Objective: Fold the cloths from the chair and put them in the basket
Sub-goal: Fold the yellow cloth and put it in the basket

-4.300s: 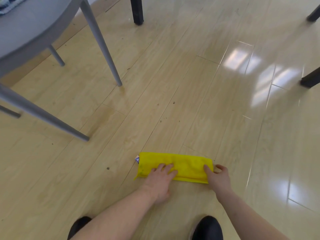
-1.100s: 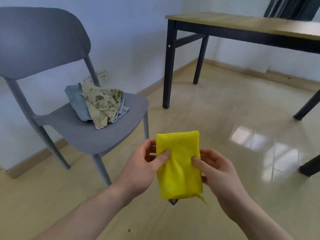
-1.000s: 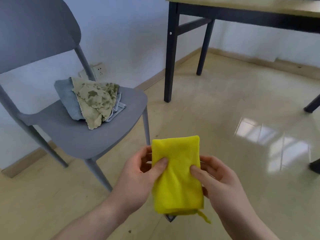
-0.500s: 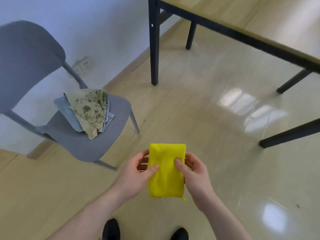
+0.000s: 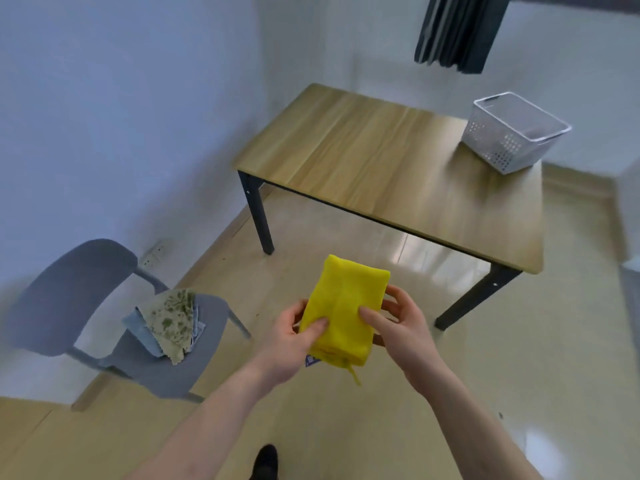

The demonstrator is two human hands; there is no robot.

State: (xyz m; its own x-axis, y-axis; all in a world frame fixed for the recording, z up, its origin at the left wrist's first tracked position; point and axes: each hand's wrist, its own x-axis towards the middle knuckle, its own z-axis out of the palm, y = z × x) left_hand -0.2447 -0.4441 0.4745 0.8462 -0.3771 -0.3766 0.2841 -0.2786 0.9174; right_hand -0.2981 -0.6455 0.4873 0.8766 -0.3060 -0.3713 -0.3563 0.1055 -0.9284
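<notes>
1. Holding the folded yellow cloth [image 5: 343, 313] in mid-air above the floor, near centre, the person has one cloth ready; judged from its compact rectangular shape, folding of this piece is complete.
2. Left hand [image 5: 294, 341]: thumb lies across the cloth's front face, fingers curled behind its left edge, pinching it.
3. Right hand [image 5: 401, 330]: thumb presses the front face near the right edge, fingers curled behind, gripping likewise.
4. Basket [image 5: 512, 133]: stands on the far right corner of the table [image 5: 381, 161], well apart from the cloth; its contents cannot be made out.
5. Chair [image 5: 114, 323], near left: a patterned cloth [image 5: 171, 323] over a blue cloth [image 5: 138, 327] remain unfolded, so most of the task is left.
</notes>
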